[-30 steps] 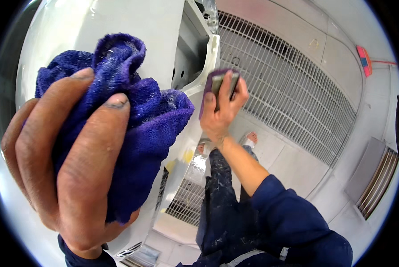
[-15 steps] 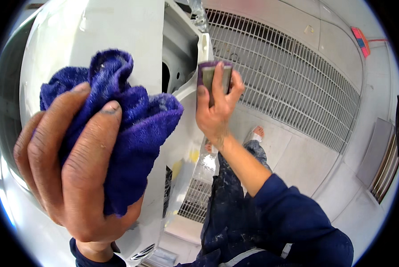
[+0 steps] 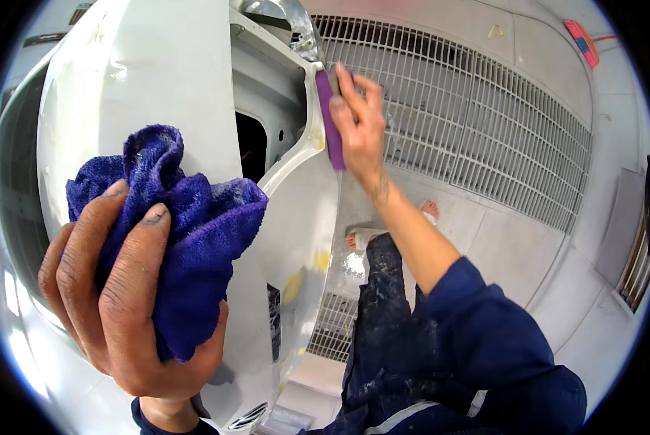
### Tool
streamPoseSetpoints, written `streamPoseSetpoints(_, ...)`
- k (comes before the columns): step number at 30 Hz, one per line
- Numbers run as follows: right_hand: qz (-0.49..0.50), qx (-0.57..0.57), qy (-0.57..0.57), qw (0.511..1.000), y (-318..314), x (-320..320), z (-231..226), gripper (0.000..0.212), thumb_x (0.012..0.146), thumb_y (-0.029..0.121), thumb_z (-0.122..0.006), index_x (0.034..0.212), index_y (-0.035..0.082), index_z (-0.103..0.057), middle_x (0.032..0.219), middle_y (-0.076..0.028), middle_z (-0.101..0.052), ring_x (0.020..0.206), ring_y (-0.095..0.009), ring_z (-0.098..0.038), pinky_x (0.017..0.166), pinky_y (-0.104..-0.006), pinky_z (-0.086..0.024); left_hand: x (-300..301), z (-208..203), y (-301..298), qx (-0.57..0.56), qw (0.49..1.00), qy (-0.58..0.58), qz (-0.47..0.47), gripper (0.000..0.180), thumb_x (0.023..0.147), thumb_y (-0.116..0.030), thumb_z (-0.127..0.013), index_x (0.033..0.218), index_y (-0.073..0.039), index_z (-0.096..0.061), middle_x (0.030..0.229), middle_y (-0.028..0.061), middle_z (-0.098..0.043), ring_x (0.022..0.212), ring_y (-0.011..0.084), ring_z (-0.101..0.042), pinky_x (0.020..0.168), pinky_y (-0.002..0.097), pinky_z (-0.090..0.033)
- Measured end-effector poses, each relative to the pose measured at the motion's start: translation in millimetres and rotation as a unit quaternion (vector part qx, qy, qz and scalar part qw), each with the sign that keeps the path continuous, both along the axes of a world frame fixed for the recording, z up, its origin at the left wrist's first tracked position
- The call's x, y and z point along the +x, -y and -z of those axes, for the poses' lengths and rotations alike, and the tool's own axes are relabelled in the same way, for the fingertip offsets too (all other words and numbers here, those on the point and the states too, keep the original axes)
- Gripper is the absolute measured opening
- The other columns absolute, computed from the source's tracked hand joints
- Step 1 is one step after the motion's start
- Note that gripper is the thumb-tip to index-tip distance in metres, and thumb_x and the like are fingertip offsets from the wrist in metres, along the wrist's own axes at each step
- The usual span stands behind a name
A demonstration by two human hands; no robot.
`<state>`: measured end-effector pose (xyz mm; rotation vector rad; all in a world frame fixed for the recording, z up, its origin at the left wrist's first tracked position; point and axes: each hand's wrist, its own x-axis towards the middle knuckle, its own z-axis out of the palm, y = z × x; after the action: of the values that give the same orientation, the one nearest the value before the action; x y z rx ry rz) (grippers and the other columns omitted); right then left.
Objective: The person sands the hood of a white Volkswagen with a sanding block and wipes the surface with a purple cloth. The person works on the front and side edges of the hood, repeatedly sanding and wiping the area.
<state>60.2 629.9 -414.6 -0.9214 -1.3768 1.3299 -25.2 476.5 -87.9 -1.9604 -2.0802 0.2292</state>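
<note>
My left hand [image 3: 133, 297] is closed around a bunched, damp-looking purple-blue cloth [image 3: 194, 225], held up close to the camera over the pale car body [image 3: 173, 51]. Farther off, my right hand [image 3: 361, 123] grips a sanding block [image 3: 331, 123] with a purple face. The block's purple side lies along the outer edge of the car's white panel [image 3: 300, 196], beside the open recess [image 3: 274, 87]. Fingers cover part of the block's back. Yellow and grey patches [image 3: 293, 287] mark the panel lower down.
A metal floor grating [image 3: 477, 109] runs beyond the car, with pale floor tiles [image 3: 499, 246] around it. My feet [image 3: 361, 238] stand near the panel. A red and blue broom head [image 3: 582, 43] lies at the far right. Clear plastic film [image 3: 307, 36] hangs by the recess.
My right hand has moved slightly up and left with the sanding block, which has turned to show more of its purple face. The cloth in my left hand sits lower and farther left.
</note>
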Motion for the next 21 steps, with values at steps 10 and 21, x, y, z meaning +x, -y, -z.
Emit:
streamPoseSetpoints(10, 0.04, 0.057, 0.054, 0.996, 6, 3, 12, 0.05, 0.102, 0.025, -0.069, 0.147, 0.003, -0.069, 0.138, -0.024, -0.054, 0.127, -0.04, -0.056, 0.11, -0.0463, -0.047, -1, 5, 0, 0.006, 1.0, 0.009, -0.015, 0.073, 0.057, -0.01, -0.071, 0.131, -0.01, -0.075, 0.143, 0.0185, -0.07, 0.134, 0.0411, -0.062, 0.121, 0.0584, -0.045)
streamPoseSetpoints(21, 0.052, 0.058, 0.338, 0.938, 3, 10, -56, 0.072, 0.096, 0.038, -0.079, 0.15, -0.001, -0.052, 0.126, -0.027, -0.048, 0.098, -0.047, -0.067, 0.082, -0.0522, -0.061, -3, 14, -10, 0.051, 0.996, 0.064, 0.023, 0.071, 0.055, -0.007, -0.08, 0.126, -0.011, -0.078, 0.136, 0.0163, -0.074, 0.127, 0.0392, -0.064, 0.113, 0.0525, -0.049)
